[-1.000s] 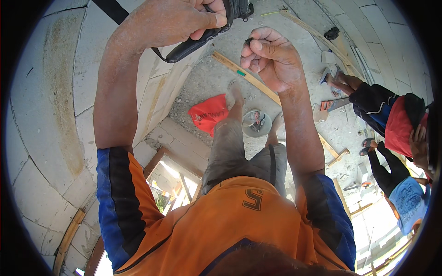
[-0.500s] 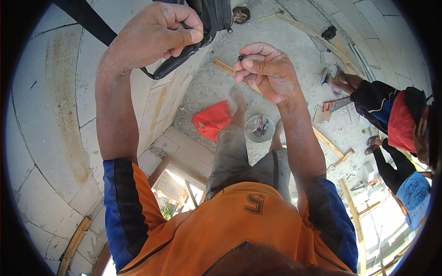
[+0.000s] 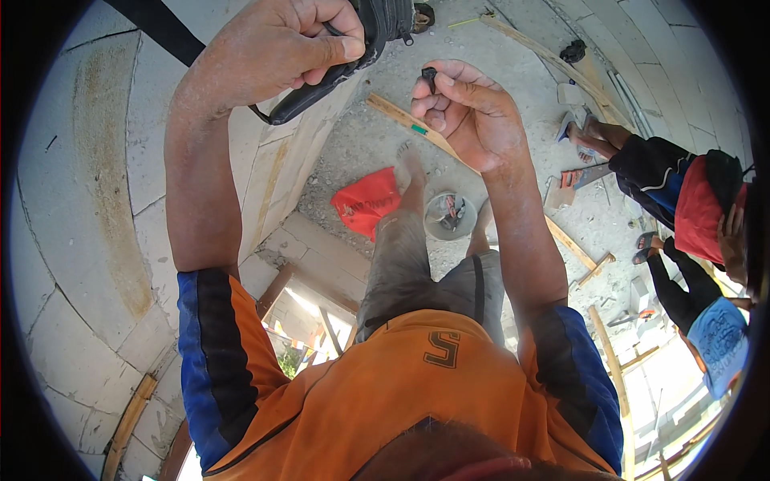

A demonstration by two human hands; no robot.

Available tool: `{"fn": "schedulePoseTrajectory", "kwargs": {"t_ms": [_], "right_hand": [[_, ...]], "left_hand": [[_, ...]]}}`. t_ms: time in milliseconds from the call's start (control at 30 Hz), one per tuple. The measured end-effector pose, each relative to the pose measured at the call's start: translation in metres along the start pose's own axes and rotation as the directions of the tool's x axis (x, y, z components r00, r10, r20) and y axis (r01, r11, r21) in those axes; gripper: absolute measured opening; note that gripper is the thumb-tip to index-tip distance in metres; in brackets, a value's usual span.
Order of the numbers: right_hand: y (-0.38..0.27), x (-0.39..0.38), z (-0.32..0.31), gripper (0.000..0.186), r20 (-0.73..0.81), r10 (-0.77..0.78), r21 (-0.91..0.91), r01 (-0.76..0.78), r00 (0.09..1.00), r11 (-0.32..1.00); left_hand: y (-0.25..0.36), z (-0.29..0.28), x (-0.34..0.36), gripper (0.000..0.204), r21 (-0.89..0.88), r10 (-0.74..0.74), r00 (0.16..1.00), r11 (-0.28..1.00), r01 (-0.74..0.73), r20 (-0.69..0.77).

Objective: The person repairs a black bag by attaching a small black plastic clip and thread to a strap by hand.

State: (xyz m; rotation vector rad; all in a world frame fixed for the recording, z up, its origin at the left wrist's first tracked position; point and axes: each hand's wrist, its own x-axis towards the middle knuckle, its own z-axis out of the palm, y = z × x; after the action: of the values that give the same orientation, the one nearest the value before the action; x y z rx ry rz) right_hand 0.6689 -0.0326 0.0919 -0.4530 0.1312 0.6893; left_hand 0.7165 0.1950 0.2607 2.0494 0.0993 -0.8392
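Note:
At the top left, my left hand (image 3: 301, 52) is closed in a pinch on the edge of a black zippered bag (image 3: 309, 98), which hangs by a wide black strap (image 3: 164, 30) against the block wall. The bag's upper part runs out of the picture. To its right, my right hand (image 3: 481, 112) is raised, palm partly turned up. Between its thumb and fingertips is a small black piece (image 3: 430, 78), too small to name, held apart from the bag. The other fingers of that hand are loosely curled.
Below stand a grey bucket (image 3: 431, 228) with tools in it and a red bag (image 3: 366, 203). A wooden bar with a green spot (image 3: 385, 111) and a handsaw (image 3: 589, 174) lie on the dusty floor. Two people (image 3: 706, 208) are at the right. Pale block wall (image 3: 88, 240) rises at left.
My right hand has moved slightly up, and the small black piece now shows more fully above its fingers. The left hand keeps its pinch on the bag, both shifted slightly up and right.

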Motion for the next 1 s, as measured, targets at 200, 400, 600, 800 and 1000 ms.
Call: {"fn": "schedulePoseTrajectory", "kwargs": {"t_ms": [200, 400, 600, 800, 1000], "right_hand": [[0.003, 0.003, 0.002, 0.024, 0.041, 0.036, 0.064, -0.039, 0.999, 0.997], [0.006, 0.006, 0.006, 0.028, 0.069, 0.015, 0.037, -0.018, 0.997, 0.999], [0.006, 0.009, 0.010, 0.028, 0.082, 0.047, 0.016, -0.048, 0.996, 0.999], [0.007, 0.011, 0.004, 0.023, 0.126, 0.028, -0.036, -0.024, 0.992, 0.999], [0.007, 0.012, 0.012, 0.025, 0.120, 0.025, -0.003, -0.024, 0.993, 1.000]], "left_hand": [[-0.005, 0.000, 0.002, 0.007, 0.001, 0.025, 1.000, 1.000, -0.025, 0.000], [-0.007, -0.001, -0.002, 0.007, -0.043, 0.093, 0.995, 0.995, -0.092, 0.023], [-0.006, -0.001, -0.001, 0.007, 0.004, 0.077, 0.997, 0.997, -0.077, 0.003], [-0.007, -0.001, -0.001, 0.007, 0.013, 0.071, 0.997, 0.997, -0.071, -0.022], [0.003, 0.005, 0.002, 0.007, 0.126, 0.003, 0.998, 0.992, 0.005, -0.064]]}}
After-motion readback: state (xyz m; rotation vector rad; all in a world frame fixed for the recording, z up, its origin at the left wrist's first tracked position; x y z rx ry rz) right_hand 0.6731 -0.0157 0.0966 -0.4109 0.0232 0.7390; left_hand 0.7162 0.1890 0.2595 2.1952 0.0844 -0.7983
